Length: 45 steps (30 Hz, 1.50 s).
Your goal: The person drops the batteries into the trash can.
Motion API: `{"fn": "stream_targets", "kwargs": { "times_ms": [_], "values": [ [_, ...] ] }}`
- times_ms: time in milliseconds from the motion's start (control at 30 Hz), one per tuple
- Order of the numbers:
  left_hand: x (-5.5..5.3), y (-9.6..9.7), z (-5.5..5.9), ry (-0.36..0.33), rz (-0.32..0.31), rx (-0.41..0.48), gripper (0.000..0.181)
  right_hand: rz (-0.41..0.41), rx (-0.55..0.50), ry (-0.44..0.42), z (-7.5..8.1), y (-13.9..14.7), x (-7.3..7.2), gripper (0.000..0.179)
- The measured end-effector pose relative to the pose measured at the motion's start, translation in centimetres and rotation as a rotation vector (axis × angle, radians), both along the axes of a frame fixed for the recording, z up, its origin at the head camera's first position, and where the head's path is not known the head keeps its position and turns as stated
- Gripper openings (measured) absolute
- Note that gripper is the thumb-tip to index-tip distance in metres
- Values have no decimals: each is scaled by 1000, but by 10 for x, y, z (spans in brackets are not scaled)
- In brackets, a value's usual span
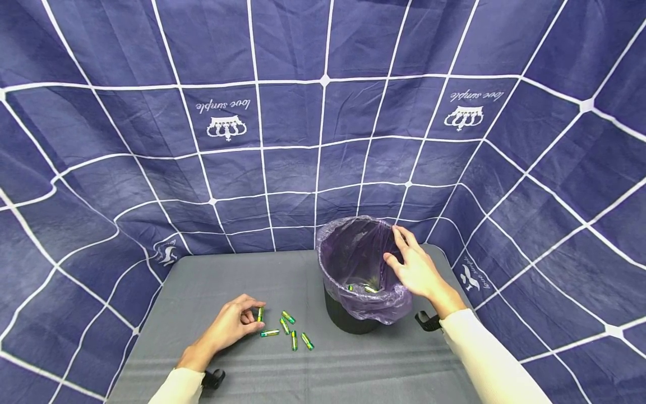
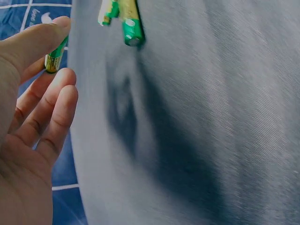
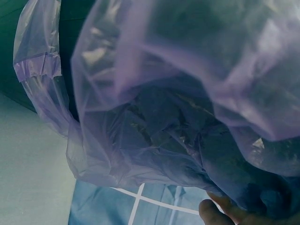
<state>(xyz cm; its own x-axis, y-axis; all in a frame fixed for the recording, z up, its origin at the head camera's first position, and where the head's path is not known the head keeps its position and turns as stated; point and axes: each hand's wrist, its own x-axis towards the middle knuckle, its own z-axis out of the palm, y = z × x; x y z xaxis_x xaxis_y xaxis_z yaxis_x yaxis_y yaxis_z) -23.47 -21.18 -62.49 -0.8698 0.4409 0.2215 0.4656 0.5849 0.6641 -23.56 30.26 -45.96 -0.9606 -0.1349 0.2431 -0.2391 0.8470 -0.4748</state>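
While the upper frame is filled by blue, white-lined fabric [image 1: 292, 45], the lower part is covered by finely woven grey cloth [image 1: 227, 275]. Right of centre, a round, dark bin [image 1: 348, 321] is lined with a thin, crinkled purple bag [image 1: 373, 308], touched at its rim by the right hand [image 1: 419, 271]; whether it is pinched cannot be told. The work is judged partly done: at least two binned batteries [image 1: 370, 289] are seen, five slim, green-and-gold loose batteries [image 1: 294, 340] are left at lower centre, and one held battery [image 1: 260, 314] is pinched by the left hand [image 1: 233, 321].

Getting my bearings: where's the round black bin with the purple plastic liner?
Head view: the bin stands right of centre, loose green-yellow cylindrical batteries at its left, the right hand at its liner.
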Motion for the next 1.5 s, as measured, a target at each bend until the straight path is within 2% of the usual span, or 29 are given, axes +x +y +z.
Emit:
{"fn": "stream_targets", "kwargs": {
  "times_ms": [133,300,433,733,933,1300,1500],
  "values": [
    [-1,9,10,65,-2,4,49,2,4,0,0,0,1,78],
    [-3,20,22,186,-23,43,47,4,2,7,1,1,0,78],
    [-5,28,34,243,-34,68,47,6,2,4,2,0,0,78],
    [-13,51,66,273,-57,42,42,6,-1,2,1,1,2,79],
    [-20,69,97,332,-97,86,40,8,-3,3,0,1,1,79],
    [-36,103,153,369,-126,132,40,1,-5,11,0,0,1,77],
    [-43,121,175,413,-143,120,41,4,-8,15,0,0,1,77]
  ]
}}
